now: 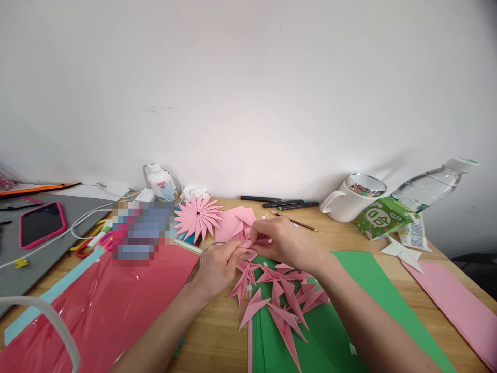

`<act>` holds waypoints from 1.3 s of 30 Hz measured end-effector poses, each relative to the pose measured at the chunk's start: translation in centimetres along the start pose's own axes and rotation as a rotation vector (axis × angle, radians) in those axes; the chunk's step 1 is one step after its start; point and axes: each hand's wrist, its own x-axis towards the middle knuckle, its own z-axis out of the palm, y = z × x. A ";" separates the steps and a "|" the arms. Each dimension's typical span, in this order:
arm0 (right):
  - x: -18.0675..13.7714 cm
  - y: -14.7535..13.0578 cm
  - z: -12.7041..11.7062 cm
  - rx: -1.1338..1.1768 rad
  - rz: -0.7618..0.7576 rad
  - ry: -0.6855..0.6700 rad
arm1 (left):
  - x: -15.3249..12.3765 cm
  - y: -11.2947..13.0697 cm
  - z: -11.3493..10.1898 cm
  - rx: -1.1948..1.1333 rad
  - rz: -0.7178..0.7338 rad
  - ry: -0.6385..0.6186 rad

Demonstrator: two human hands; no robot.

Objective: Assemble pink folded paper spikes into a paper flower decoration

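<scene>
My left hand [222, 265] and my right hand [281, 239] meet over the middle of the table, both pinching a folded pink paper piece [245, 243]. Much of that piece is hidden by my fingers. Below them lie several pointed pink folded paper pieces [285, 290], heaped on green paper sheets [349, 290]. Left of my hands stands a pink paper pinwheel-like star [199, 213] with a dark centre. Flat pink paper [227, 223] lies just behind my fingers.
A white lidded mug [347, 202], a green packet [382, 220] and a clear bottle [430, 184] stand at the back right. Dark pens [298, 206] and a pencil [297, 221] lie near the wall. Red plastic-wrapped paper [112, 305] and a phone [42, 224] are on the left.
</scene>
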 end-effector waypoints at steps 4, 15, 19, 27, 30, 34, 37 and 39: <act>0.1 0.3 0.3 -0.011 0.016 -0.023 | 0.0 0.2 -0.1 0.013 -0.019 -0.052; -0.1 0.6 0.3 -0.018 -0.008 -0.018 | 0.0 0.1 -0.1 0.060 -0.032 -0.061; 0.0 0.6 0.4 -0.021 -0.006 -0.024 | 0.0 0.2 -0.1 0.081 -0.028 -0.086; 0.0 0.6 -0.2 0.050 0.013 -0.066 | 0.0 0.2 -0.1 0.048 -0.075 -0.097; -0.2 1.1 -0.4 0.125 -0.029 -0.011 | 0.0 0.2 -0.1 0.000 -0.096 -0.047; -0.4 1.1 -0.1 0.105 -0.171 0.179 | 0.2 0.6 -0.5 -0.138 -0.143 0.083; -0.1 0.7 0.9 0.052 -0.283 0.382 | 0.2 1.0 -0.9 -0.107 -0.154 0.245; 0.1 0.6 1.8 -0.017 -0.330 0.519 | 0.1 1.2 -1.1 -0.059 -0.134 0.326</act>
